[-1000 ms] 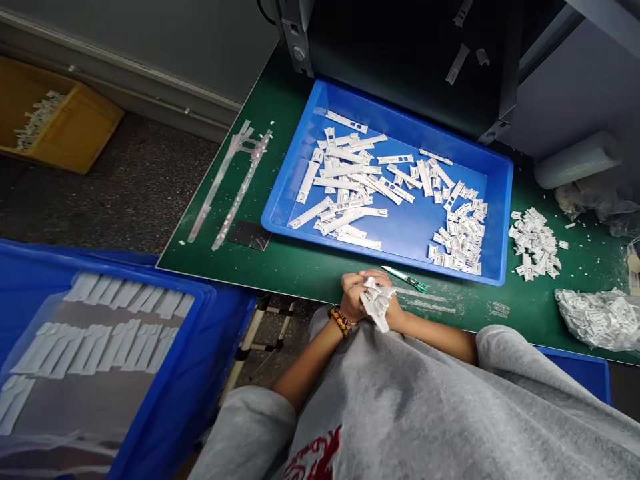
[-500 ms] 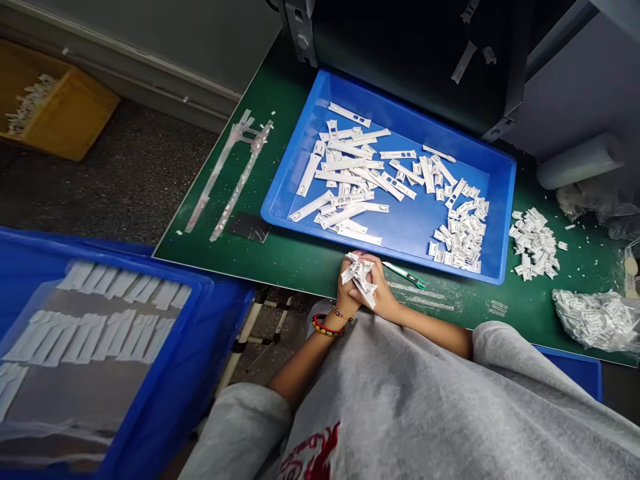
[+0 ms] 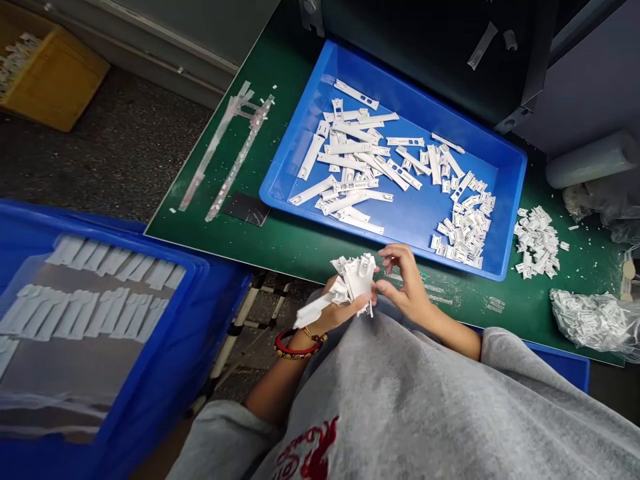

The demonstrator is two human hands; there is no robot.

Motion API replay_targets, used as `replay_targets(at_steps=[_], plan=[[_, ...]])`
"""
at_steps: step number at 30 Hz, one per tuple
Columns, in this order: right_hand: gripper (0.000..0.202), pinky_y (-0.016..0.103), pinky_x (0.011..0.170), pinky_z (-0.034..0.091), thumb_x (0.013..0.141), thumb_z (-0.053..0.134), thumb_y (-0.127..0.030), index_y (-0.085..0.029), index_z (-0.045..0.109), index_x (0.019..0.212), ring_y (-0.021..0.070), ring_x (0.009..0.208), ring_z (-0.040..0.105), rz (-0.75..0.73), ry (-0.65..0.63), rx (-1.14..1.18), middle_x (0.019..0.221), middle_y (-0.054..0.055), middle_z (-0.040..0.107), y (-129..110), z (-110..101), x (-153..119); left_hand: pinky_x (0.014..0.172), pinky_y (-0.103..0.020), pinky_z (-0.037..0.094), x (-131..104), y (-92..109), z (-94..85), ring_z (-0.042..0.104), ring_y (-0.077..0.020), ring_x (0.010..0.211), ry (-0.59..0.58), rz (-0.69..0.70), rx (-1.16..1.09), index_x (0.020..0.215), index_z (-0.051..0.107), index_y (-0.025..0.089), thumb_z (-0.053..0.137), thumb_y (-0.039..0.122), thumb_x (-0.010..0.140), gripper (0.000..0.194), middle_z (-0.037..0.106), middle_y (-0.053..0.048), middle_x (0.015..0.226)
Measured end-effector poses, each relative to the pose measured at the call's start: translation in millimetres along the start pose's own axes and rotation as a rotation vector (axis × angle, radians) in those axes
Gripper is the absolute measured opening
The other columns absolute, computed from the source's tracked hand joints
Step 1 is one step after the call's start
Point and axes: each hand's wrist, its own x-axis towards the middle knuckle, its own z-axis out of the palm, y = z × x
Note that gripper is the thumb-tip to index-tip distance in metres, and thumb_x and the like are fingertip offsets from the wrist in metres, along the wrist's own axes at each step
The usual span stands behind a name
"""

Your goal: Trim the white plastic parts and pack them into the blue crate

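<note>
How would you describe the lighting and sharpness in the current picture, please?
In the head view, the blue tray is fairly evenly lit, while the black surface beyond it sinks into darkness; in the head view, the yellow bin looks dim and soft; also in the head view, the white parts in the left hand look bright, their finest detail hard to read.

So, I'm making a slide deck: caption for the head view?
Left hand holding bunched white parts, right hand beside them, near a blue tray.
</note>
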Motion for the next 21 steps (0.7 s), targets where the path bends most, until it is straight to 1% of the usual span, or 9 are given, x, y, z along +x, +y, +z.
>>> replay_targets(at_steps=[2, 3, 5, 7, 8, 11, 14, 18, 21], plan=[[0.038, 0.033, 0.073, 0.052, 0.096, 0.056, -0.045, -0.029, 0.051, 0.130, 0.0165, 0.086, 0.054, 0.006, 0.027, 0.110, 0.110, 0.006, 0.048, -11.2, -2.6, 5.6, 0.077, -0.035, 0.059, -0.1, 16.5, -5.7, 0.068, -0.0193, 0.073, -0.106, 0.049, -0.059, 0.069, 0.063, 0.025, 0.051, 0.034, 0.086, 0.023, 0.071, -0.002, 0.073], [0.034, 0.032, 0.072, 0.052, 0.096, 0.057, -0.043, -0.029, 0.055, 0.127, 0.0158, 0.085, 0.053, -0.012, 0.030, 0.127, 0.108, 0.005, 0.049, -16.7, -3.6, 7.8, 0.077, -0.035, 0.058, 0.4, 23.0, -7.2, 0.068, -0.0195, 0.073, -0.110, 0.078, -0.060, 0.070, 0.062, 0.025, 0.051, 0.032, 0.085, 0.019, 0.071, -0.001, 0.073], [0.020, 0.032, 0.072, 0.051, 0.096, 0.058, -0.040, -0.028, 0.064, 0.112, 0.0160, 0.086, 0.054, -0.084, 0.042, 0.110, 0.102, 0.004, 0.051, -26.6, -5.3, 10.3, 0.074, -0.035, 0.058, 1.1, 30.8, -7.9, 0.068, -0.0203, 0.073, -0.021, 0.109, -0.023, 0.074, 0.060, 0.025, 0.054, 0.028, 0.082, 0.010, 0.070, -0.001, 0.074], [0.014, 0.033, 0.073, 0.051, 0.095, 0.059, -0.037, -0.027, 0.068, 0.099, 0.0169, 0.087, 0.054, -0.148, 0.072, 0.072, 0.096, 0.004, 0.052, -33.6, -6.6, 10.4, 0.068, -0.034, 0.058, -0.1, 31.4, -6.9, 0.067, -0.0200, 0.070, 0.076, 0.122, 0.011, 0.081, 0.060, 0.024, 0.059, 0.026, 0.079, 0.002, 0.069, -0.002, 0.078], [0.014, 0.034, 0.073, 0.051, 0.094, 0.060, -0.037, -0.026, 0.069, 0.096, 0.0172, 0.086, 0.054, -0.168, 0.085, 0.056, 0.093, 0.004, 0.052, -35.9, -7.1, 9.7, 0.066, -0.033, 0.057, -1.5, 29.6, -6.4, 0.066, -0.0190, 0.068, 0.104, 0.119, 0.017, 0.085, 0.060, 0.023, 0.061, 0.025, 0.078, 0.007, 0.069, -0.002, 0.079], [0.016, 0.035, 0.071, 0.051, 0.094, 0.060, -0.037, -0.025, 0.070, 0.093, 0.0171, 0.081, 0.053, -0.192, 0.105, 0.021, 0.088, 0.004, 0.052, -39.1, -7.4, 6.7, 0.060, -0.026, 0.054, -6.8, 21.9, -6.4, 0.065, -0.0143, 0.064, 0.122, 0.147, 0.025, 0.097, 0.061, 0.021, 0.066, 0.019, 0.076, 0.021, 0.070, 0.000, 0.081], [0.018, 0.033, 0.068, 0.051, 0.094, 0.058, -0.038, -0.025, 0.071, 0.092, 0.0167, 0.079, 0.053, -0.211, 0.130, 0.000, 0.086, 0.003, 0.052, -40.7, -6.3, 5.8, 0.057, -0.020, 0.051, -10.4, 18.0, -8.0, 0.062, -0.0099, 0.060, 0.136, 0.210, 0.012, 0.106, 0.061, 0.020, 0.066, 0.014, 0.078, 0.029, 0.069, 0.003, 0.076], [0.014, 0.032, 0.067, 0.051, 0.094, 0.059, -0.034, -0.025, 0.070, 0.091, 0.0159, 0.079, 0.054, -0.255, 0.148, 0.033, 0.085, 0.003, 0.053, -44.0, -4.5, 7.7, 0.057, -0.018, 0.050, -11.4, 20.3, -9.5, 0.062, -0.0081, 0.059, 0.160, 0.286, 0.009, 0.112, 0.060, 0.021, 0.065, 0.011, 0.079, 0.034, 0.070, 0.004, 0.081], [0.010, 0.031, 0.067, 0.051, 0.092, 0.061, -0.031, -0.025, 0.069, 0.093, 0.0161, 0.080, 0.054, -0.254, 0.143, 0.055, 0.088, 0.003, 0.052, -44.7, -3.7, 7.2, 0.054, -0.018, 0.049, -11.3, 23.0, -9.9, 0.062, -0.0082, 0.058, 0.162, 0.304, 0.063, 0.109, 0.059, 0.023, 0.065, 0.014, 0.079, 0.032, 0.070, 0.005, 0.081]])
